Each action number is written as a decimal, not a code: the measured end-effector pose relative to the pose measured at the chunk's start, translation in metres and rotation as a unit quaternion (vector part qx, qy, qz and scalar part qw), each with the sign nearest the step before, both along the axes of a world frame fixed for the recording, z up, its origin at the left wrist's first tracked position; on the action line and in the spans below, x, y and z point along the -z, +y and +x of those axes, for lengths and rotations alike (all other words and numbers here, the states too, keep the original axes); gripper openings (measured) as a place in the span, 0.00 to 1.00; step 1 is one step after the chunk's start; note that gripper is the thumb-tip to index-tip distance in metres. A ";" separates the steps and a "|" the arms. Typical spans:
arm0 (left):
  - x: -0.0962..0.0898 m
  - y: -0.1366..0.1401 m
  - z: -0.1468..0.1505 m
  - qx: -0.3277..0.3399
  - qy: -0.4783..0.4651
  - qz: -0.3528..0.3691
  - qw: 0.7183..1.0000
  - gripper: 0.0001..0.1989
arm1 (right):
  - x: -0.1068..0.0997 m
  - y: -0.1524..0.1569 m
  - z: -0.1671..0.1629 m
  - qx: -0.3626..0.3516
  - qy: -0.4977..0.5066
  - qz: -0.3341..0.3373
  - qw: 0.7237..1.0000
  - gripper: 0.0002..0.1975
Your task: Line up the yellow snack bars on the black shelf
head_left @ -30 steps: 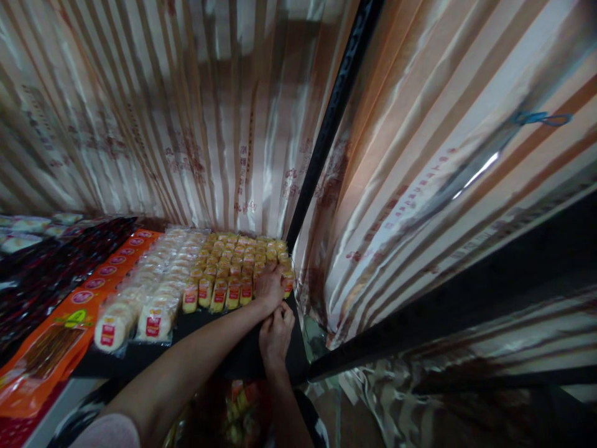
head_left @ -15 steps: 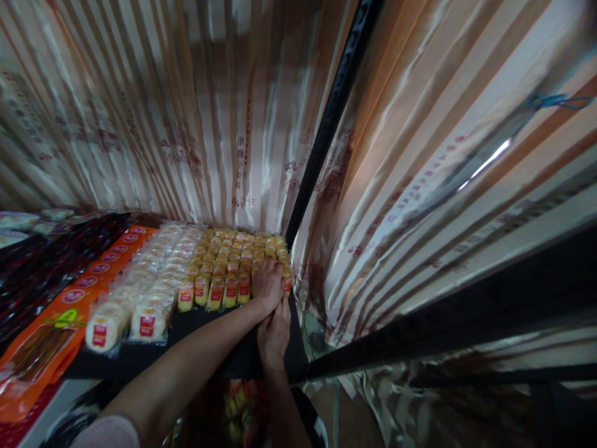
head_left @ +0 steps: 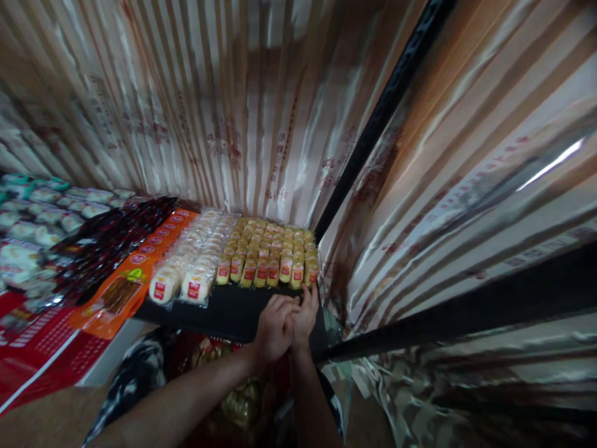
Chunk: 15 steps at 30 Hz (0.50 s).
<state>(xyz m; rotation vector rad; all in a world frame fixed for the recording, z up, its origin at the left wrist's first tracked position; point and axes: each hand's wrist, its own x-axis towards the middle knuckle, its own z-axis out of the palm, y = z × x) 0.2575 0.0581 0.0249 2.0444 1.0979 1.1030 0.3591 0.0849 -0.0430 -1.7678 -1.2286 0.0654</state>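
Note:
Rows of small yellow wrapped snack packs [head_left: 261, 249] with red labels stand at the right end of a black shelf [head_left: 233, 308]. My left hand [head_left: 274, 326] is in front of them, fingers curled in against my right hand; whatever it may hold is hidden. Beside it my right hand [head_left: 304, 317] has its fingers stretched up to the front snack pack [head_left: 311, 272] at the right corner, touching its lower end. To the left of the yellow packs stand two rows of round white wrapped biscuits [head_left: 194, 283], also with red labels.
Orange snack bags [head_left: 133, 274], dark red shiny packets [head_left: 112, 249] and white-green packets [head_left: 46, 214] lie farther left. A black post [head_left: 368, 143] rises at the shelf's back right corner. Striped sheeting [head_left: 261, 124] hangs behind. Yellow packs [head_left: 242, 398] show below the shelf.
Both hands have drawn back from over the yellow packs to the shelf's front edge. More packs now show in the front row at right. The view has shifted left.

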 end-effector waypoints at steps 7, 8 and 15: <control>0.056 -0.090 -0.082 -0.065 0.039 -0.195 0.978 0.15 | -0.021 -0.005 -0.008 -0.015 0.063 0.108 0.992 0.17; 0.063 -0.097 -0.092 -0.068 0.065 -0.225 0.970 0.15 | -0.025 -0.006 -0.011 -0.026 0.048 0.107 0.993 0.16; 0.094 -0.102 -0.136 -0.078 0.139 -0.337 0.928 0.17 | -0.031 -0.060 -0.068 -0.183 0.049 0.030 0.981 0.17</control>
